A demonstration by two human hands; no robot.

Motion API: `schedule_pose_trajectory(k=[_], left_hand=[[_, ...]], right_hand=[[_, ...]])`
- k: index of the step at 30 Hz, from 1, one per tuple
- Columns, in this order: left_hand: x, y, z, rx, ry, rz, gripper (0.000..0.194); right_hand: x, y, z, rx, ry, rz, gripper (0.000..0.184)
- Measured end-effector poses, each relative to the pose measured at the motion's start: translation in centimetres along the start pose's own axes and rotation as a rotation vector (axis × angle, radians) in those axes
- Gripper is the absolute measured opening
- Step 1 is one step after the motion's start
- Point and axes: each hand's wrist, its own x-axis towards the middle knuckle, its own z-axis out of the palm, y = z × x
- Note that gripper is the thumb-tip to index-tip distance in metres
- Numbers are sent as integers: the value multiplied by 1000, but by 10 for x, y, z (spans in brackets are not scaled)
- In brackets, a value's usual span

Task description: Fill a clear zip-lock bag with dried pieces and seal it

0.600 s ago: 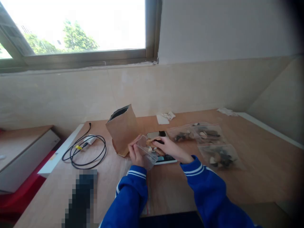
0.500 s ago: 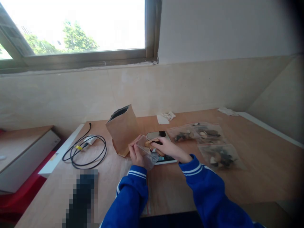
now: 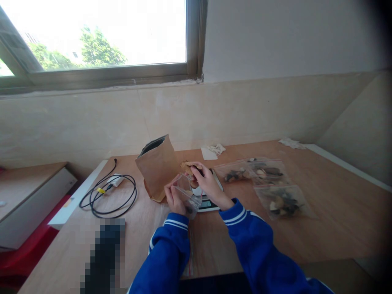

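My left hand (image 3: 175,200) pinches the edge of a clear zip bag (image 3: 190,197), its mouth facing up and some dark content low inside. Just above that mouth, my right hand (image 3: 206,181) grips brown dried pieces (image 3: 187,167) that look like dried mushroom. Behind both hands lies a white digital scale (image 3: 209,205), partly covered by the right hand and the bag. To the left of the hands a brown paper pouch (image 3: 157,167) stands upright with its top open.
Several filled zip bags (image 3: 283,204) lie to the right. A coiled black cable (image 3: 134,196) with a white plug is on the left, near a blurred dark object (image 3: 105,253). Crumpled tissue (image 3: 217,149) lies by the wall. Flat plastic bags (image 3: 189,261) lie under my left forearm.
My right hand has moved up and left with the dried pieces, from beside the bag to above its mouth. More of the scale shows. My left hand has barely moved.
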Motion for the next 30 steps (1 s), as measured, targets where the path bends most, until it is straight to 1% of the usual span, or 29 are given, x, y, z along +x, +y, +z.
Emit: schedule_pose_trajectory(k=[2, 5, 8, 11, 16, 20, 25, 30], left_hand=[[1, 1, 0, 9, 2, 11, 23], [3, 0, -2, 61, 40, 4, 26], [4, 0, -3, 61, 63, -9, 27], [4, 0, -1, 62, 60, 6, 26], [3, 1, -2, 96, 59, 14, 26], [4, 0, -4, 102, 70, 5, 27], [4, 2, -2, 91, 94, 8, 26], [3, 5, 1, 28, 81, -15, 26]], right_hand=[[-2, 6, 8, 41, -28, 3, 30], [-6, 11, 13, 51, -68, 20, 30], [-8, 11, 11, 79, -79, 42, 27], [-8, 10, 8, 102, -71, 60, 25], [-5, 10, 5, 93, -45, 98, 22], [-7, 9, 5, 79, -56, 106, 22], [-10, 8, -1, -63, -114, 100, 24], [-9, 6, -8, -394, -203, 21, 23]])
